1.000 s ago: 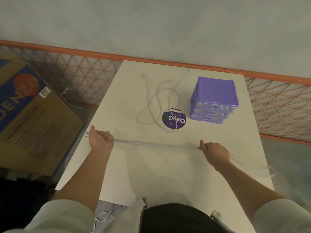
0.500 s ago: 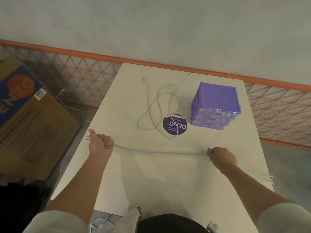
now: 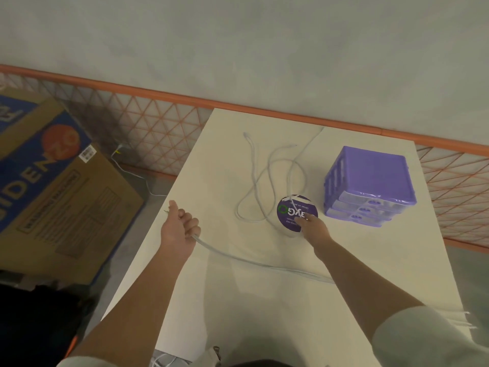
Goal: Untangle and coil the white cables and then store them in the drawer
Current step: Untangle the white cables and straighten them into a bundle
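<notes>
Cable (image 3: pixel 238 258) in left fingers (image 3: pixel 190 225)

left hand (image 3: pixel 179 229) gripping white cable (image 3: pixel 238 256), right hand (image 3: pixel 313 229) at purple disc (image 3: pixel 291 211)

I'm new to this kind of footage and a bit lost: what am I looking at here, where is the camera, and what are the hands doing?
There is no machine: a person wears a wide-angle camera on the head, looking down at their own arms. The left hand grips one white cable that trails right across the white table. The right hand reaches to the round purple disc; whether it holds anything is unclear. A second, loose tangled cable lies behind, partly over the disc. Right of it stands a purple drawer unit, drawers shut. A cardboard box sits on the floor.
</notes>
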`<state>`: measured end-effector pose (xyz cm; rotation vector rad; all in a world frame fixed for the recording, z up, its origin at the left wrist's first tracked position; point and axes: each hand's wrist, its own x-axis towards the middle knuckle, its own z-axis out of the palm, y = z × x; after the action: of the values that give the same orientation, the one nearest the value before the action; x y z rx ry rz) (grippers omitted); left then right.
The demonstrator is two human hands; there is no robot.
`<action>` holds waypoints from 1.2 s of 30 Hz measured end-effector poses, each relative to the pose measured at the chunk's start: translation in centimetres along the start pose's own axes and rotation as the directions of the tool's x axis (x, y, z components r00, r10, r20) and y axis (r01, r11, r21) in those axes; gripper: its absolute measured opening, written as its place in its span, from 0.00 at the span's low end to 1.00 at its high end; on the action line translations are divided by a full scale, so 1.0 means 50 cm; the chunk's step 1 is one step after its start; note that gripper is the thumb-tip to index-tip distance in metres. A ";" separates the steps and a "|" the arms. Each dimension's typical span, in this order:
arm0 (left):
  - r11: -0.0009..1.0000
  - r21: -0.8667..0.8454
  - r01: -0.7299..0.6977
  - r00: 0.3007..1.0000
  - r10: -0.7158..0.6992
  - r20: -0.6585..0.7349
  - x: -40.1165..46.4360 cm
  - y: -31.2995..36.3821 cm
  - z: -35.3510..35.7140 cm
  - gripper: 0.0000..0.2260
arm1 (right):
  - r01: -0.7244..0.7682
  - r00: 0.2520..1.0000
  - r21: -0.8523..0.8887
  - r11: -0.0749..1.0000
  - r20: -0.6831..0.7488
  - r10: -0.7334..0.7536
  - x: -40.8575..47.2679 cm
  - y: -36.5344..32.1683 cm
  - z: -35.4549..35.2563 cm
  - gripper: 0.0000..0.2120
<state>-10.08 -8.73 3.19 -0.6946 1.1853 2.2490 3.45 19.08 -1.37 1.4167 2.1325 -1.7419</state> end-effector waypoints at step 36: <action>0.937 0.349 -0.009 0.958 -0.092 0.272 -0.085 -0.033 0.157 0.12 | 0.402 0.914 -0.493 0.771 0.261 -0.310 -0.229 -0.010 -0.014 0.09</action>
<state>-7.45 -2.07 8.80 -0.2442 1.3557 1.9486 10.13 12.73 5.51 0.7252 2.6251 -1.1141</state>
